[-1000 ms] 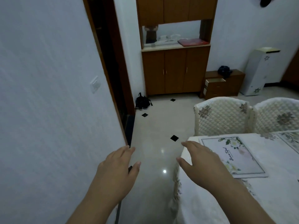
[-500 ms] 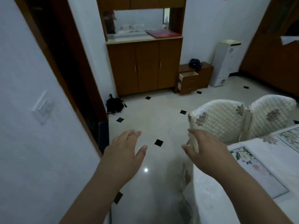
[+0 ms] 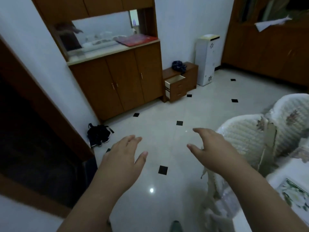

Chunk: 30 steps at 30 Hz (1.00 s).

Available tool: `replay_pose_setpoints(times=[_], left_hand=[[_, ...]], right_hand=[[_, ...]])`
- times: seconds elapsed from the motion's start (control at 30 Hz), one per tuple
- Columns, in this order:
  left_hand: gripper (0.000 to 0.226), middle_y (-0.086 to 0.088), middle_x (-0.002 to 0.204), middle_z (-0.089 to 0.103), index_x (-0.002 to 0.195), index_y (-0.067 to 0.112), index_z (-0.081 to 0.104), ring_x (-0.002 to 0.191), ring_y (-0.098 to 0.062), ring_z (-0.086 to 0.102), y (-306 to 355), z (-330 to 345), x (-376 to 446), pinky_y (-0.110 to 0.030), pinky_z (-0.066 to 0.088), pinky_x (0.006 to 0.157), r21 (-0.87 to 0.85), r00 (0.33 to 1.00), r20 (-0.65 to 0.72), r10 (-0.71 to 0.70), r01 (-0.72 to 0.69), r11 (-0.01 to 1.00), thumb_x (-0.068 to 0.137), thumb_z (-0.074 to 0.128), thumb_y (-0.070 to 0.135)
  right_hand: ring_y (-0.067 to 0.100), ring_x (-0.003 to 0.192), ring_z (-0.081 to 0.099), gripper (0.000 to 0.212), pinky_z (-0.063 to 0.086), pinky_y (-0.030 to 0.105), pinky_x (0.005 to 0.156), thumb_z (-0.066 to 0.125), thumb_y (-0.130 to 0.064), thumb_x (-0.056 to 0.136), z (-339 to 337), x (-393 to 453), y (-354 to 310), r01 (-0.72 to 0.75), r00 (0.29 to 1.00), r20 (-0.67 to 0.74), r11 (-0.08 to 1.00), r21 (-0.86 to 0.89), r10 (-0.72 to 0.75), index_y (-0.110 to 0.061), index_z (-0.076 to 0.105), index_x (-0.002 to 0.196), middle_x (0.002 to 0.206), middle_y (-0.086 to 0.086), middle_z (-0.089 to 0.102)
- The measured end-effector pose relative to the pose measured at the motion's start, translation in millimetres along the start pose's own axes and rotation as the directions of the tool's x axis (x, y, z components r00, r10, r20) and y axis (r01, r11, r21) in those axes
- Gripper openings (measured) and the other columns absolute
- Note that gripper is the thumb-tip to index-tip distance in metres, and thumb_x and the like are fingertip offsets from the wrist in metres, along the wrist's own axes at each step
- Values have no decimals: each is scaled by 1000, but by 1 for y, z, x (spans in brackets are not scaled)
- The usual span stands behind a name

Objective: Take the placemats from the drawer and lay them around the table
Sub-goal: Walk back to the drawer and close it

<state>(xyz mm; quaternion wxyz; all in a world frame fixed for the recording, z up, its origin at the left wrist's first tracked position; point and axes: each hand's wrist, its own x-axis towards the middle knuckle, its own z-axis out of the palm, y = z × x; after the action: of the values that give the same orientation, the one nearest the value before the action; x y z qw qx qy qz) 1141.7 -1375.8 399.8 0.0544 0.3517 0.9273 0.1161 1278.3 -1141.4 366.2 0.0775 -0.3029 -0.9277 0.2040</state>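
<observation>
A small brown drawer chest (image 3: 181,81) stands against the far wall with its top drawer (image 3: 174,80) pulled out. A floral placemat (image 3: 294,195) lies on the white table (image 3: 260,213) at the lower right edge, partly cut off. My left hand (image 3: 124,158) and my right hand (image 3: 212,148) both hang in front of me over the floor, fingers spread and relaxed, holding nothing. Both hands are far from the drawer chest.
Two quilted white chairs (image 3: 245,139) stand beside the table at right. A wooden cabinet (image 3: 117,84) lines the far wall, a white appliance (image 3: 207,59) stands beyond the chest. Black shoes (image 3: 98,134) lie near a dark doorway (image 3: 33,139) at left. Tiled floor (image 3: 167,144) stretches ahead.
The view has swung and advanced away from the table toward the cabinet and drawer chest. The placemat has slid to the lower right edge. Both hands stay empty and spread.
</observation>
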Motion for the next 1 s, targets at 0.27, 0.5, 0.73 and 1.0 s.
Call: replay_pose_setpoints(times=[0.27,0.5,0.73,1.0], left_hand=[[56,16,159,31,154,38,32,145,-9,30,-46,-3,195,-40,33,117,-46,997,8,-75,75,996,101,37,57],[54,14,156,37,151,36,36,142,-11,35,-67,5,383,-39,34,114,-64,1000,8,-15,15,998,101,37,55],[55,13,157,37,153,36,33,142,-13,35,-48,31,606,-37,37,112,-43,972,100,211,-208,977,102,36,55],[55,13,156,37,151,37,33,141,-15,37,52,36,824,-41,40,110,28,874,144,463,-472,881,101,34,58]], right_hand=[[21,136,43,65,42,44,107,49,-58,94,4,222,-20,18,999,35,996,-89,-14,-30,34,150,151,-7,44],[20,137,42,63,42,44,107,48,-58,95,11,381,-15,-51,998,20,989,-140,55,-30,34,150,153,-8,42],[18,135,44,63,40,40,106,46,-62,93,19,511,34,-306,952,-81,934,-185,296,-33,36,148,152,-11,42],[10,126,51,63,43,39,101,40,-70,88,-8,634,106,-542,826,-227,838,-66,516,-36,40,142,144,-18,47]])
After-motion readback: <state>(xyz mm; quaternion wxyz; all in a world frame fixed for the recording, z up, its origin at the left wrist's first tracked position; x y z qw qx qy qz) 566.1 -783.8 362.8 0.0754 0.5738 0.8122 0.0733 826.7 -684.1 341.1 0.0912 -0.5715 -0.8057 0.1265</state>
